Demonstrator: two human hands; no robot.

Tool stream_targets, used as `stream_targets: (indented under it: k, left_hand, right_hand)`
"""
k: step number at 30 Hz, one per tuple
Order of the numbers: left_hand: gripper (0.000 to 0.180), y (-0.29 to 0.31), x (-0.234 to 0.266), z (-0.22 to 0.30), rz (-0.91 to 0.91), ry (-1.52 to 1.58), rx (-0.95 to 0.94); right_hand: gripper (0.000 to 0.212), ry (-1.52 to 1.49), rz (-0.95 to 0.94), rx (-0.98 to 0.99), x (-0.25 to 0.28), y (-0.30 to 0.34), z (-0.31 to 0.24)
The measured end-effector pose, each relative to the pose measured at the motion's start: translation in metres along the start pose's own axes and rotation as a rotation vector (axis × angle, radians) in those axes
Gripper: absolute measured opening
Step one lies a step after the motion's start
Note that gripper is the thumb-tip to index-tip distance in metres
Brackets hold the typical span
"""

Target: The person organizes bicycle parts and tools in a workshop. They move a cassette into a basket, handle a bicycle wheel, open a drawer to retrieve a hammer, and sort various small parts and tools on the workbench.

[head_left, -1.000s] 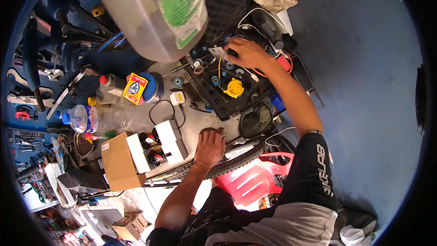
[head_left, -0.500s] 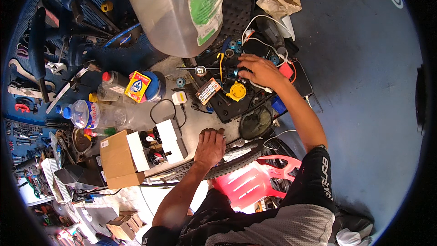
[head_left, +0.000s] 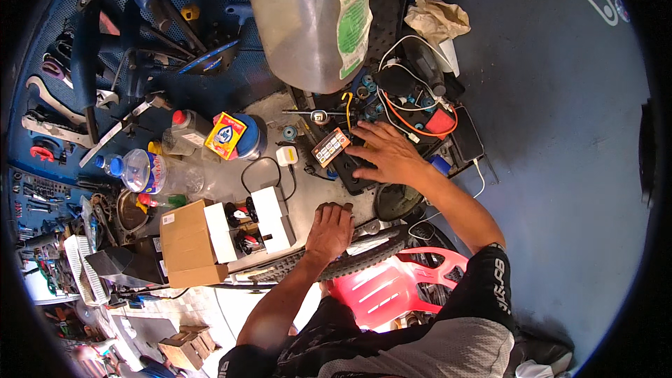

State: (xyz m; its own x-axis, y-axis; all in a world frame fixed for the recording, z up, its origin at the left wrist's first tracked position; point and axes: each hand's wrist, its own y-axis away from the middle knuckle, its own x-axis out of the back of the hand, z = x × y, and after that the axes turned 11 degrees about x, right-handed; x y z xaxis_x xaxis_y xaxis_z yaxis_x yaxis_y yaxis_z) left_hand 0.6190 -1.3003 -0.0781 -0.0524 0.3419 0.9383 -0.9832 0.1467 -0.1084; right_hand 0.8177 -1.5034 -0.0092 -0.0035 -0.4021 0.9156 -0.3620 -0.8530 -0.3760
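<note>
My right hand (head_left: pixel 388 156) is over the black tray (head_left: pixel 344 165), palm down with its fingers spread. It holds nothing that I can see, and its fingertips are beside a small orange and black printed box (head_left: pixel 330 147). My left hand (head_left: pixel 330 232) rests at the near edge of the bench, fingers slightly bent on the surface and nothing visible in it. Beyond the small box lie a metal ratchet-like tool (head_left: pixel 319 116) and a yellow hooked tool (head_left: pixel 348 108). Several small blue round parts sit in the tray, partly hidden by my right hand and cables.
An open cardboard box (head_left: pixel 187 243) with black parts in white packaging stands left. Bottles (head_left: pixel 150 172), a blue tub (head_left: pixel 252 141) and a white charger (head_left: pixel 286 156) are behind it. A large translucent jug (head_left: pixel 301 28) looms at the far side. A bike tyre (head_left: pixel 364 253) and red chair (head_left: pixel 371 294) are near me.
My right hand has moved nearer and slightly left, from the blue parts to above the yellow disc, which is now hidden. Its fingers are spread wider. The whole view has shifted slightly.
</note>
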Motion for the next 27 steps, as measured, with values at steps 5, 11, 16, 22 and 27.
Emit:
stream_targets:
  k: [5, 11, 16, 22, 27]
  left_hand:
    - [0.039, 0.002, -0.002, -0.002, 0.021, 0.029, -0.001]
    - [0.04, 0.003, -0.005, -0.003, 0.047, 0.044, -0.017]
    - [0.04, 0.002, -0.014, -0.006, 0.072, 0.031, -0.031]
    - [0.039, 0.022, 0.013, -0.004, 0.076, 0.157, -0.034]
    - [0.041, 0.113, 0.045, -0.003, -0.057, 0.553, 0.16]
  right_hand:
    - [0.058, 0.129, 0.047, -0.105, -0.001, -0.004, 0.036]
    - [0.042, 0.296, 0.201, -0.367, 0.018, -0.008, 0.063]
    - [0.04, 0.211, 0.287, -0.352, 0.025, -0.036, 0.0]
    - [0.057, -0.231, 0.181, -0.212, -0.02, -0.068, -0.13]
    - [0.096, -0.352, -0.002, -0.274, -0.058, -0.094, -0.206]
